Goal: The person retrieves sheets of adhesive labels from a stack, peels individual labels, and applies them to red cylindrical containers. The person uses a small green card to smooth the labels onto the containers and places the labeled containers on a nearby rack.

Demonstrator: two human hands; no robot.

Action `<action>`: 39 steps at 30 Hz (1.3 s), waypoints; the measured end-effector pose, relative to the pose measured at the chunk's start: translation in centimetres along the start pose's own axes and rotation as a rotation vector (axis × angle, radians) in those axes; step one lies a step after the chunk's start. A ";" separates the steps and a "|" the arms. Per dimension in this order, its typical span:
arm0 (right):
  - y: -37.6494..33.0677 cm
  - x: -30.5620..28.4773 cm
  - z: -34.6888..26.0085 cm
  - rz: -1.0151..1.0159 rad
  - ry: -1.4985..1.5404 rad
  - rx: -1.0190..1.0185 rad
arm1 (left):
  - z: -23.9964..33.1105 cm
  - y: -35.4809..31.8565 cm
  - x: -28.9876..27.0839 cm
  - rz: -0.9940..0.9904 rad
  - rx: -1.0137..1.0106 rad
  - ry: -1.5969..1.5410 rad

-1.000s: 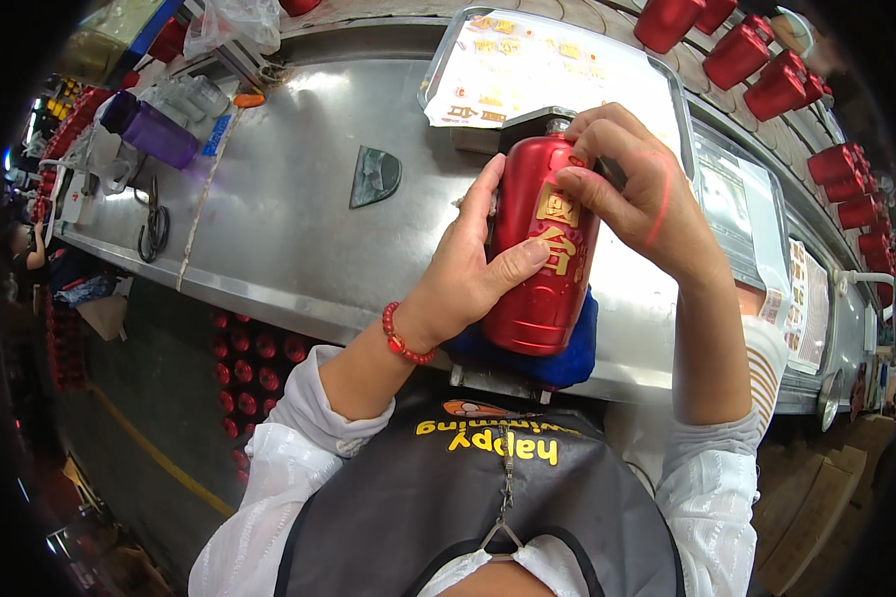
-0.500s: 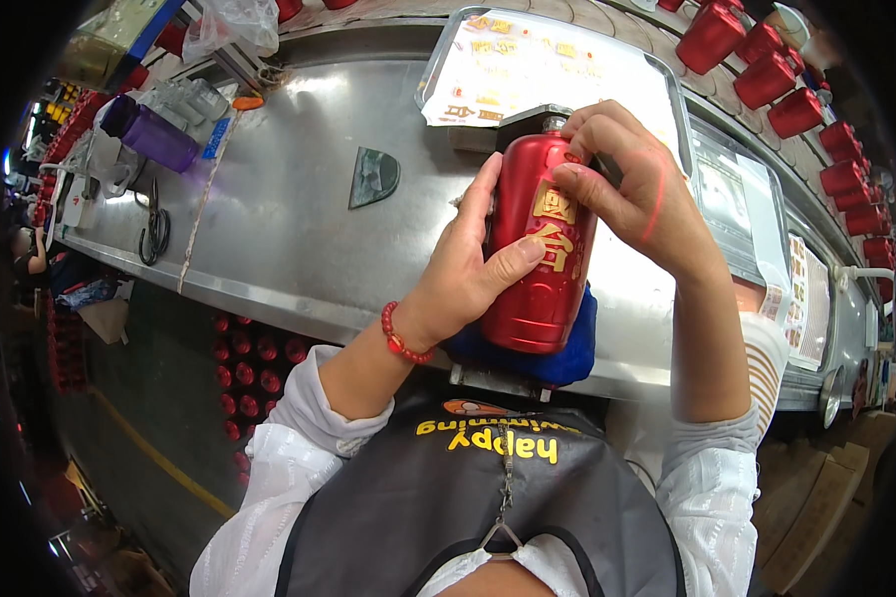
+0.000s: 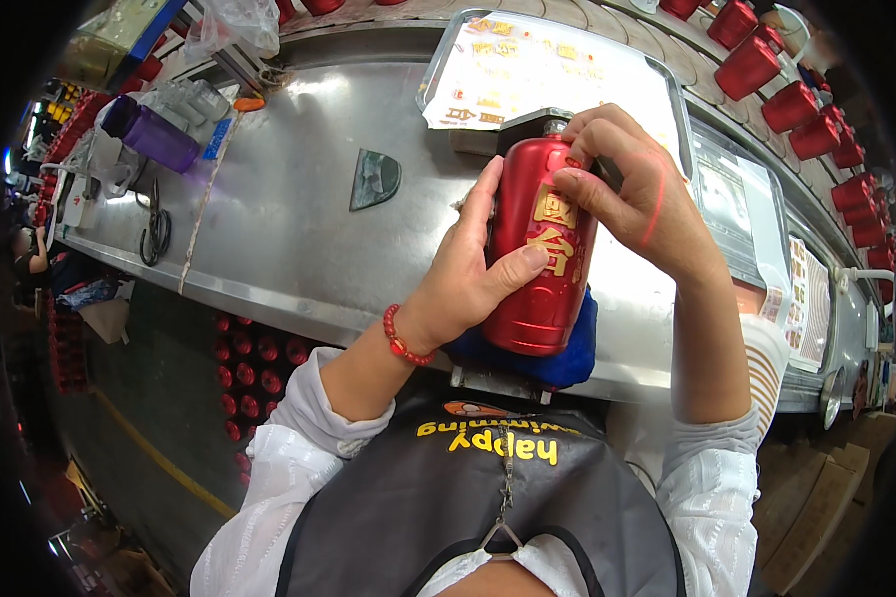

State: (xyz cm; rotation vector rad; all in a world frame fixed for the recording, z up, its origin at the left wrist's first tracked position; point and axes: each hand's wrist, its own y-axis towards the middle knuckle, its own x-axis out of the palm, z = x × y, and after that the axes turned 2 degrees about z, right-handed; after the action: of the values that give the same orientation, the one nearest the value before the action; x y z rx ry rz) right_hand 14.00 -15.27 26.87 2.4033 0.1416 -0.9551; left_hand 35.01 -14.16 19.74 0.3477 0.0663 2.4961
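Note:
A red bottle [image 3: 534, 308] with raised gold characters on its front lies tilted in front of me, its metal-coloured neck pointing away. My left hand [image 3: 468, 254] wraps its left side, with the thumb across the front. Against the shoulder, just below the neck, my right hand [image 3: 617, 179] has its thumb pressed and its fingers curled. Whether anything small sits under those fingertips is hidden. The bottle's base rests against a blue cloth-like pad [image 3: 572, 348] at the bench's near edge.
A tray [image 3: 689, 139] with a white sheet of gold and red stickers [image 3: 528, 70] stands beyond the bottle. Left lie a dark green curved piece [image 3: 375, 179], scissors [image 3: 153, 234] and a purple bottle [image 3: 159, 139]. More red bottles [image 3: 749, 68] line a conveyor [image 3: 657, 45] at the far right.
The red bottles on the conveyor at the far right have shifted along it. Both my hands and the bottle between them stay almost in place.

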 end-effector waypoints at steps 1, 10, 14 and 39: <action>0.0 0.0 0.0 -0.004 0.002 0.002 | 0.0 -0.1 0.0 0.000 -0.005 0.013; -1.2 0.3 0.0 0.230 0.000 0.241 | 0.5 -0.1 0.4 0.043 -0.025 -0.057; -4.5 0.8 0.3 0.225 0.130 0.366 | 0.0 1.0 0.4 0.108 -0.019 -0.102; -5.6 2.3 -1.0 0.180 0.096 0.392 | 0.5 5.6 -0.5 0.145 -0.030 0.151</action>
State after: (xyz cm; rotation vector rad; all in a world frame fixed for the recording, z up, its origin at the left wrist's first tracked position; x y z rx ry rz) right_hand 14.65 -10.29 23.44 2.7616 -0.2470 -0.8460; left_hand 32.36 -19.02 20.85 0.1560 0.0659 2.6607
